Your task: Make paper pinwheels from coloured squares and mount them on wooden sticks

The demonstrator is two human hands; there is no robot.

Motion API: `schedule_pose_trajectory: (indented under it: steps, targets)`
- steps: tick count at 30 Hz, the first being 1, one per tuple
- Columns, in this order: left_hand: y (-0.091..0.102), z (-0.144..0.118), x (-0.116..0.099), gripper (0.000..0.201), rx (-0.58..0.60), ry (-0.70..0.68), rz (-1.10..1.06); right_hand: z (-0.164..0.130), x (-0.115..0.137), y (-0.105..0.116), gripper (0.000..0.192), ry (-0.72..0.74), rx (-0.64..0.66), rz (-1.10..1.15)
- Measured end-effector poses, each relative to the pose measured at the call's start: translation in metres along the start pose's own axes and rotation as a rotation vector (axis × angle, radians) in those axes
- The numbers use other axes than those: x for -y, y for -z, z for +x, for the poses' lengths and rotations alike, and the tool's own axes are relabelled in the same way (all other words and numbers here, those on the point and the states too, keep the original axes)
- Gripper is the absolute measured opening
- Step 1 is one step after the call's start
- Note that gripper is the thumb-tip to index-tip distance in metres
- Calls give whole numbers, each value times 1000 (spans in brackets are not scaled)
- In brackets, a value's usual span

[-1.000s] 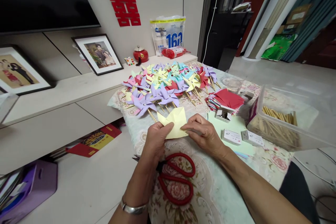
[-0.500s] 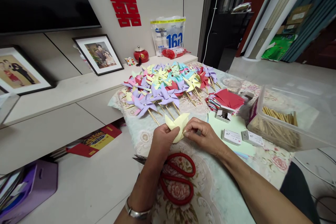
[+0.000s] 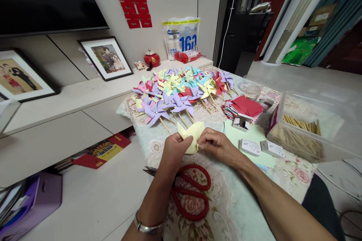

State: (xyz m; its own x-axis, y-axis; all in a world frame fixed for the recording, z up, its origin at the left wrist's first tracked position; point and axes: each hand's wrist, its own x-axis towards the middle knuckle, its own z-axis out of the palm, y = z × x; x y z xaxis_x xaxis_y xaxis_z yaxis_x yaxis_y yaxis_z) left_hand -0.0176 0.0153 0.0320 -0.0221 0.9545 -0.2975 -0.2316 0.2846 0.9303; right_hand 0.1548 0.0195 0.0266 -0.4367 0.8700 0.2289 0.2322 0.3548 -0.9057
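Red-handled scissors [image 3: 190,192] are lying nearest on the floral-clothed worktop [image 3: 226,203]; just beyond, the left hand [image 3: 174,150] and right hand [image 3: 219,144] are both pinching a folded yellow paper [image 3: 191,133] between their fingers, above the cloth; farther off, finished pinwheels [image 3: 181,90] are lying heaped; a clear box of sticks [image 3: 308,128] is sitting to the right.

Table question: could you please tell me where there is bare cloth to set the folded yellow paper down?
Bare floral cloth lies right of the red scissors, below the right hand. A smaller patch sits left of the left hand. The pinwheel pile, red paper stack and stick box crowd the far side.
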Motion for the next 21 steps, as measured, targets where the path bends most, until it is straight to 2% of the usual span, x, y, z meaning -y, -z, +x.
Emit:
schedule_pose_trajectory:
  steps: [9,21]
  targets:
    - [-3,-3,3,27,37,27,-12,1,0,-4,15,-116,-81,-52]
    - [-7,-4,3,26,46,30,-23,1,0,-7,13,-191,-156,-66]
